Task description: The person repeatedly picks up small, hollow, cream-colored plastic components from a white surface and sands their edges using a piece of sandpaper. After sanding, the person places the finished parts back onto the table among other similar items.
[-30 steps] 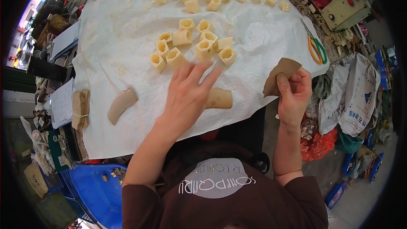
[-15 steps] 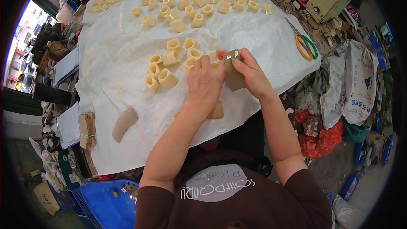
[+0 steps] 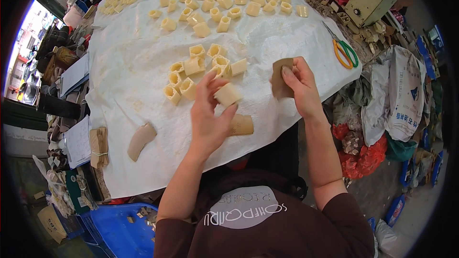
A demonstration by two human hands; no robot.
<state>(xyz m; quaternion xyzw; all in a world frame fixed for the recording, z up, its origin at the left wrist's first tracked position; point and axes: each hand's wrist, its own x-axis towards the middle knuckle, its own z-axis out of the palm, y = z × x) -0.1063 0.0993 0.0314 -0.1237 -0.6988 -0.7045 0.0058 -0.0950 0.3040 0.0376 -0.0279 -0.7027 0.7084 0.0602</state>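
My left hand has a short cream hollow block between its fingers and thumb, held just above the cloth. In my right hand a curved piece of brown sandpaper is pinched under the thumb. Beyond my left hand lies a loose cluster of similar hollow blocks, some standing with their openings up. Another sandpaper piece lies flat by my left wrist, partly covered by the hand. Farther left, a curled sandpaper piece rests on the cloth.
White cloth covers the table. Many more blocks spread across its far side. Scissors with orange and green handles lie at the right edge. A banded brown bundle sits at the left edge; a blue tub stands below.
My hands have moved apart. The left hand has drawn back toward me with a hollow block, and the right hand has shifted right with the sandpaper.
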